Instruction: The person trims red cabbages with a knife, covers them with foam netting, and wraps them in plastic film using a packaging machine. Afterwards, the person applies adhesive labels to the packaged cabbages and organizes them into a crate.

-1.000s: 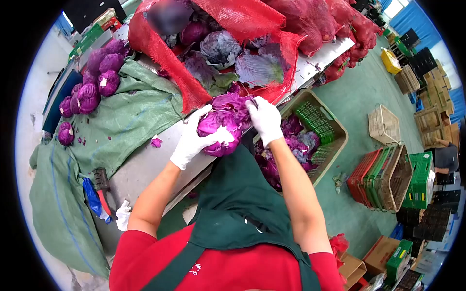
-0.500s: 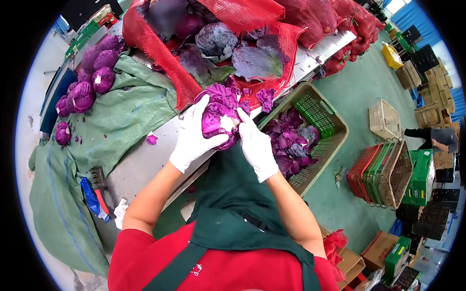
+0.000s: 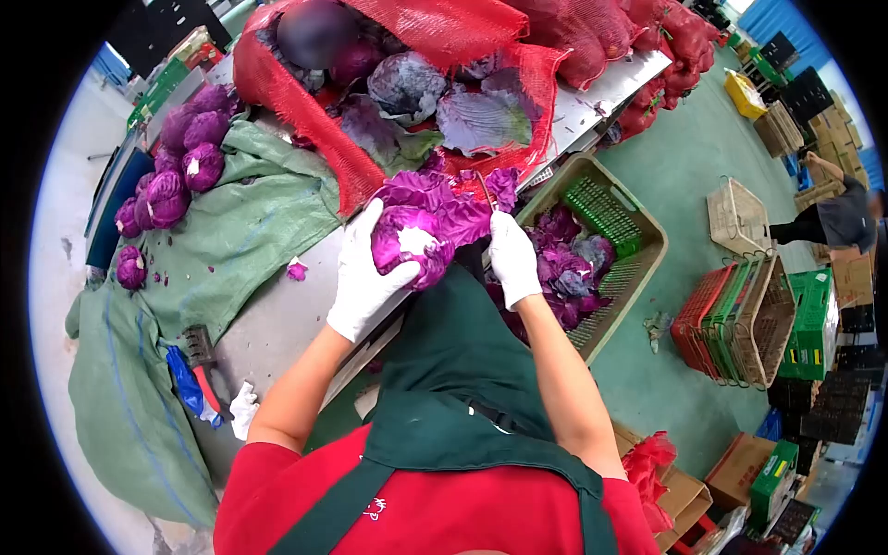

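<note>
A purple cabbage point(image 3: 400, 242) with a pale cut stem sits in my left hand point(image 3: 363, 277), whose white-gloved fingers wrap its left and lower side. At its right, my right hand point(image 3: 513, 261), also gloved, pinches a loose purple leaf point(image 3: 470, 215) that spreads out from the cabbage top. Just beyond lies an open red mesh bag point(image 3: 319, 125) with darker cabbages point(image 3: 407, 85) inside. Below and right of my right hand, a crate point(image 3: 638, 268) holds purple leaves point(image 3: 569, 268).
Several peeled cabbages point(image 3: 167, 199) rest on green sacking point(image 3: 250, 213) at the left. A red-handled tool point(image 3: 205, 384) lies on the metal table point(image 3: 277, 328). Stacked baskets point(image 3: 731, 319) stand on the floor at the right, with another person point(image 3: 844, 220) behind them.
My right hand has moved out to the right from the stem, drawing a leaf away from the cabbage. The other person has moved further into view at the right.
</note>
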`<state>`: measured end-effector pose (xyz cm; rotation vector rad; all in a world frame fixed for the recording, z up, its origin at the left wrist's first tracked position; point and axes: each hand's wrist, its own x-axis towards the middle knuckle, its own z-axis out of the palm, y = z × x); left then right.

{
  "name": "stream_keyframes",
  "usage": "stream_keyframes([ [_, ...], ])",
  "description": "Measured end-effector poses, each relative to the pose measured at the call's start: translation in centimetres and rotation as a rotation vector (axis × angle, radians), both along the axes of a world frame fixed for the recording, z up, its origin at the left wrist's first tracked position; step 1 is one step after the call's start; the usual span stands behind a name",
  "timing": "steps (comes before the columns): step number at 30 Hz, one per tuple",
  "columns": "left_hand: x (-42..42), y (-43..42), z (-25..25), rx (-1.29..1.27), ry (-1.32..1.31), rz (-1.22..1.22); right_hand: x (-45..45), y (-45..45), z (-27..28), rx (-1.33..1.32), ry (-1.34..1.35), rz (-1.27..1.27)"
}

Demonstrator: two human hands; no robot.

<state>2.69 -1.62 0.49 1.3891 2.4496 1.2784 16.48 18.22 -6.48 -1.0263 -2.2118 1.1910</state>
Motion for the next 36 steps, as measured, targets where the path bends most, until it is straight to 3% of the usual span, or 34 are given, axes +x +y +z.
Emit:
stream_keyframes([
  [1,-0.5,-0.6,-0.2,0.018,-0.116,-0.002,0.0,-0.8,1.3,-0.029,0.038,-0.055],
  [3,-1.7,-1.4,-0.1,-0.127,-0.004,-0.058,0.6,-2.0,5.7,-0.16,-0.041,-0.054],
  [5,-2.5,-1.4,0.5,0.014,0.091,-0.282,1.4,-3.5,7.7,-0.022,0.004,-0.116],
  [6,-2.7,-1.2,-0.1,0.054,-0.096,-0.337,1.9,-4.1,7.9,-0.073,0.047,-0.091],
  [7,-2.5,-1.2,-0.6,0.054,-0.098,-0.339,2.4,-4.7,8.0,-0.12,0.092,-0.067],
  [8,-2.2,-1.0,-0.8,0.028,-0.112,-0.21,2.4,-5.8,6.6,-0.112,0.223,-0.026],
  [10,-1.2,0.1,-0.3,0.071,-0.056,-0.048,1.4,-7.6,4.6,0.199,0.157,0.079],
  [11,0.6,1.2,0.2,0.046,0.029,0.071,0.7,-8.4,4.0,0.074,0.104,0.036],
  [12,1.2,1.8,-0.2,0.036,0.062,0.115,0.0,-7.0,1.7,0.246,0.23,0.078],
  [13,1.6,2.0,-0.9,0.024,0.093,0.159,0.3,-6.5,4.3,0.119,0.122,0.09],
  [16,1.8,2.6,-2.0,0.083,0.197,0.16,0.4,-5.9,5.4,0.214,0.123,0.124],
  [18,2.1,2.8,-2.0,0.114,0.131,0.142,0.2,-6.0,5.9,0.529,0.119,0.146],
  [21,2.2,3.4,-2.4,0.111,0.209,0.177,-0.1,-6.7,6.9,0.657,-0.005,0.075],
  [28,3.0,3.9,-2.5,0.111,0.308,0.207,-0.2,-6.9,7.6,0.648,-0.14,0.054],
  [36,4.3,4.7,-2.1,0.126,0.371,0.267,-0.7,-5.0,4.6,0.475,-0.13,-0.15],
])
